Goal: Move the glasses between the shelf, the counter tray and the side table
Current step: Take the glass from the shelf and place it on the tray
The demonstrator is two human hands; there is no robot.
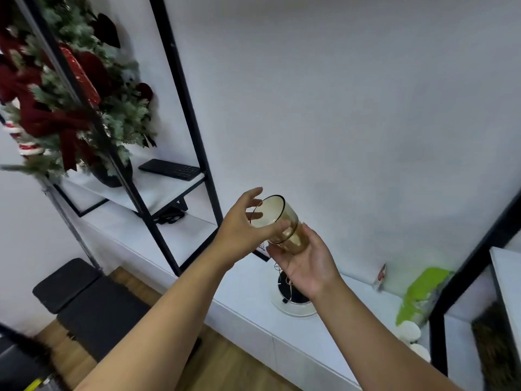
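Note:
An amber glass tumbler (pixel 284 224) with a dark rim hangs tilted in the air in front of the white wall. My right hand (pixel 303 266) cups its base from below. My left hand (pixel 242 230) grips the upper part, thumb across the side and fingers spread at the rim. Both hands are above the long white counter (pixel 248 300). The black-framed shelf (pixel 158 190) stands to the left of the hands. No tray or side table can be made out.
The shelf holds a potted festive arrangement (pixel 70 103) and a black keyboard (pixel 170 169). On the counter sit a round clear stand (pixel 293 297), a green bag (pixel 420 294), white cups (pixel 408 331) and a second black frame (pixel 465 277). Black cushions (pixel 81 294) lie on the wooden floor.

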